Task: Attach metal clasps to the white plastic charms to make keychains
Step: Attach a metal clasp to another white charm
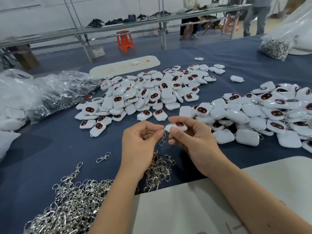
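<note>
white charm (176,126) with dark red-rimmed face, silver clasp (162,139) dangling.

Blue-clothed table (236,54) bears charm heaps (148,97), loose clasps (70,205), bags (42,93)

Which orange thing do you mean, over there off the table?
Look past the blue table to the long metal bench behind it. Under that bench stands an orange plastic stool, the only bright orange thing on the floor.
</note>
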A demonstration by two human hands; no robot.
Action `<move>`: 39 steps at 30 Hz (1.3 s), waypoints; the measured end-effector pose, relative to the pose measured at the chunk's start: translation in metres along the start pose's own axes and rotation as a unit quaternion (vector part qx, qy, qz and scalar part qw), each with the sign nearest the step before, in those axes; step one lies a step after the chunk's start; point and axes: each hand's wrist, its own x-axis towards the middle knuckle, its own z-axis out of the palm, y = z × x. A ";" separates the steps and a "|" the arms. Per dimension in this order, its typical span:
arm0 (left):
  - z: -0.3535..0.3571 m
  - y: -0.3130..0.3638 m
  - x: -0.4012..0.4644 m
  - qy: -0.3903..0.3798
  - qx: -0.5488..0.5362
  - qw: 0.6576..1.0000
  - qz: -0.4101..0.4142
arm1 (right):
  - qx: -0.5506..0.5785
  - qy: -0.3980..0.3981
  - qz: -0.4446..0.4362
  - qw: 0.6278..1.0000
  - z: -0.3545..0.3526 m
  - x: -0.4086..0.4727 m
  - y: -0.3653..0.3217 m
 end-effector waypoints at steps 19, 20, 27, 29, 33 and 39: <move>0.013 0.000 -0.010 -0.018 0.026 0.999 -0.028 | -0.189 0.098 -0.088 0.973 0.004 0.001 0.000; 0.011 -0.001 -0.009 -0.023 0.071 0.997 0.001 | -0.210 0.108 -0.097 0.967 0.005 0.000 0.000; 0.007 -0.004 -0.010 -0.023 0.199 0.975 0.094 | -0.282 0.077 -0.079 0.953 0.007 -0.001 -0.003; 0.005 -0.004 -0.009 -0.001 0.207 0.972 0.113 | -0.294 0.044 -0.083 0.951 0.007 -0.003 -0.004; 0.007 0.000 -0.011 0.037 0.221 0.960 0.169 | -0.287 0.042 -0.089 0.953 0.008 -0.005 -0.004; 0.020 0.005 -0.015 0.072 0.230 0.946 0.216 | -0.108 0.076 0.031 0.991 0.009 -0.003 -0.008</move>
